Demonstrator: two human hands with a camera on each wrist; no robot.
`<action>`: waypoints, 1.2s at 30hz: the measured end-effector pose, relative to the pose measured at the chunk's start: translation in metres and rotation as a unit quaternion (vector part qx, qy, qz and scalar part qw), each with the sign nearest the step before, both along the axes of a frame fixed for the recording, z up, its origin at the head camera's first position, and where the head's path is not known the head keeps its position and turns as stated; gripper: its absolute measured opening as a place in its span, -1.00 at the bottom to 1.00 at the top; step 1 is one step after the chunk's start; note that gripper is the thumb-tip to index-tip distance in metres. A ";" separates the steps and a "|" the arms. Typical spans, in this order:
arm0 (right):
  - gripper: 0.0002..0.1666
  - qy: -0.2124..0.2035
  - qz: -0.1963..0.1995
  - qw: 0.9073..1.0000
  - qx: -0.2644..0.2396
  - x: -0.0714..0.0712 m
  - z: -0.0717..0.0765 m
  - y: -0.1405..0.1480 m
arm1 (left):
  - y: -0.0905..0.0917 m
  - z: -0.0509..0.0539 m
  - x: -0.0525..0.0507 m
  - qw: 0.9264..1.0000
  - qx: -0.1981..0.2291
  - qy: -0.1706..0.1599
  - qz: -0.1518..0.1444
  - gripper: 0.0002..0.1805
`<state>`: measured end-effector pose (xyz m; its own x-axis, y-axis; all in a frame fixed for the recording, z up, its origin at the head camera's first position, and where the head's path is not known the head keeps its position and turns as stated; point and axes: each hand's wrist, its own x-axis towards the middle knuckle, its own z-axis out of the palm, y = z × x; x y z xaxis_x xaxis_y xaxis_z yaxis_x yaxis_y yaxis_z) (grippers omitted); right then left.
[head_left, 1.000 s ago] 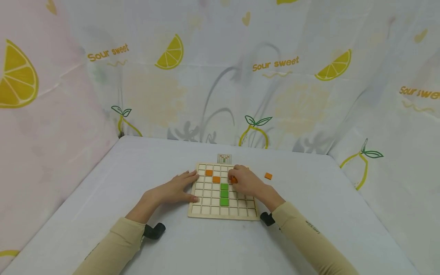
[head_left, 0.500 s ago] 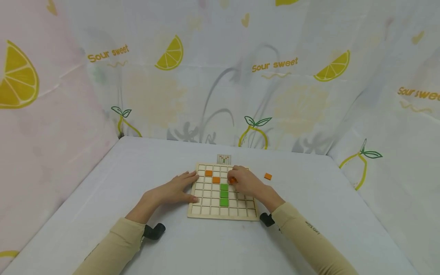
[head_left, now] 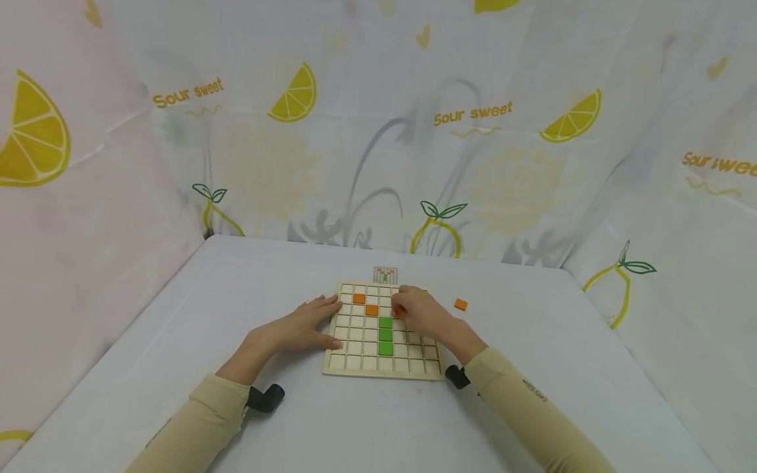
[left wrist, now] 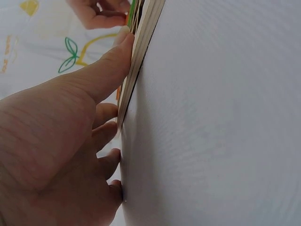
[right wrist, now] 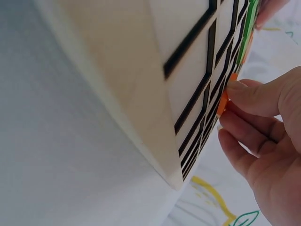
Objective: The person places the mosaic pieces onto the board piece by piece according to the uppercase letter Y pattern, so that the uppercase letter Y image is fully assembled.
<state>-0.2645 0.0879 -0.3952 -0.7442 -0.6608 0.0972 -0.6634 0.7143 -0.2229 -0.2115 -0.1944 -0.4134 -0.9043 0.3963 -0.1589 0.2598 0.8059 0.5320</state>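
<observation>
A wooden grid board (head_left: 354, 362) lies on the white table in the head view. Its left edge is touched by my left hand (head_left: 301, 325), fingers spread and thumb on the rim. My right hand (head_left: 422, 311) is over the upper right cells and pinches an orange square tile (right wrist: 223, 102) between thumb and fingers. In the right wrist view that tile is at the board's surface; whether it is fully seated in a cell cannot be told. Two orange tiles sit diagonally in cells, the lower one (head_left: 371, 310) just left of the column of green tiles (head_left: 386, 335).
One loose orange tile (head_left: 460, 304) lies on the table right of the board. Behind the board is a small card (head_left: 386, 274) printed with a coloured grid pattern. A printed cloth (head_left: 378, 164) hangs at the back and sides.
The orange tile in my right hand has come slightly lower and flatter toward the board, with less of it showing. My left hand stays on the board's edge.
</observation>
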 end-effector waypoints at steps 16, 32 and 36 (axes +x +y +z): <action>-0.67 0.011 0.025 1.000 -0.005 -0.005 0.000 -0.003 | 0.000 0.000 0.001 1.000 0.003 0.003 -0.007 0.03; -0.73 -0.023 -0.010 1.000 -0.002 -0.005 0.000 -0.005 | -0.002 -0.003 0.001 1.000 0.008 0.002 -0.009 0.06; -0.69 -0.028 -0.024 0.999 -0.006 -0.003 0.002 -0.003 | -0.002 -0.002 0.001 1.000 0.006 0.003 -0.006 0.05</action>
